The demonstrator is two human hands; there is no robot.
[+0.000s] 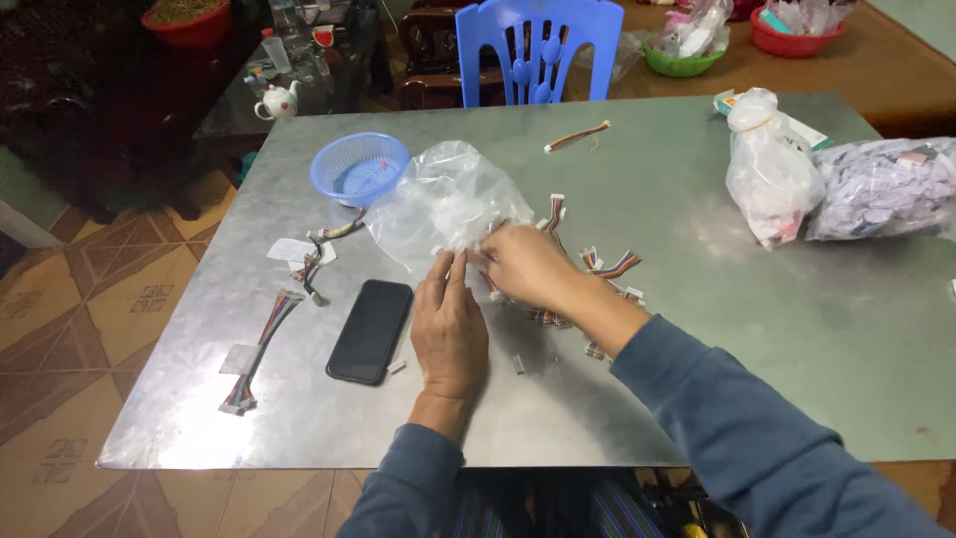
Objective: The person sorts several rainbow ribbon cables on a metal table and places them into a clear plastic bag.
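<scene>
Both hands work at a pile of short wire harnesses (597, 274), multicoloured ribbon leads with small white plastic connectors, lying on the metal table (757, 339) just right of the black phone (370, 331). Right hand (526, 267) rests curled over the pile, fingers bent; whether it pinches a lead I cannot tell. Left hand (450, 324) lies flat, palm down, fingers extended, gripping nothing, fingertips at the crumpled clear plastic bag (448, 199) behind the phone. Judging progress: a few harnesses (261, 349) lie laid out singly left of the phone, most remain heaped. Blue plastic mesh basket (358, 167) beyond the phone looks empty. Table surface is dull, scuffed sheet metal.
</scene>
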